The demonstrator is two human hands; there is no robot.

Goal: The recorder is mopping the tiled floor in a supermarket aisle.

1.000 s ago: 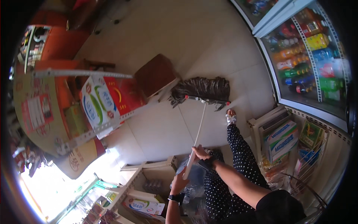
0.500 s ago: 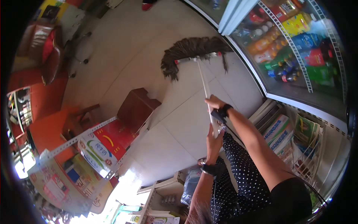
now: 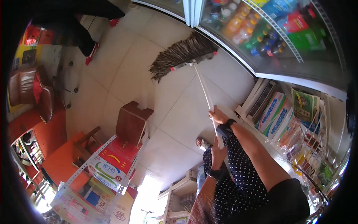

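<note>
A wide flat mop with a dark, stringy head [image 3: 182, 52] lies on the tiled floor, close to the foot of the fridge. Its pale handle [image 3: 203, 86] slants down toward me. My right hand [image 3: 220, 115], a black band at its wrist, is wrapped round the handle's middle part. Lower down, near the handle's end, my left hand [image 3: 219, 152] grips it too, just in front of my polka-dot trousers [image 3: 244, 171]. Both hands are closed on the handle.
A glass-door drinks fridge [image 3: 261, 78] stands at the upper right, with cartons [image 3: 274, 112] below it. At left are a red-and-white milk box [image 3: 115, 156] on a metal rack, a brown box [image 3: 132, 123] and a wheeled chair [image 3: 44, 97]. A person's leg [image 3: 80, 37] is at upper left.
The mop head has shifted left relative to the fridge and tilted, its right end now higher. Both hands still hold the handle. A person in dark trousers has stepped into view at upper left.
</note>
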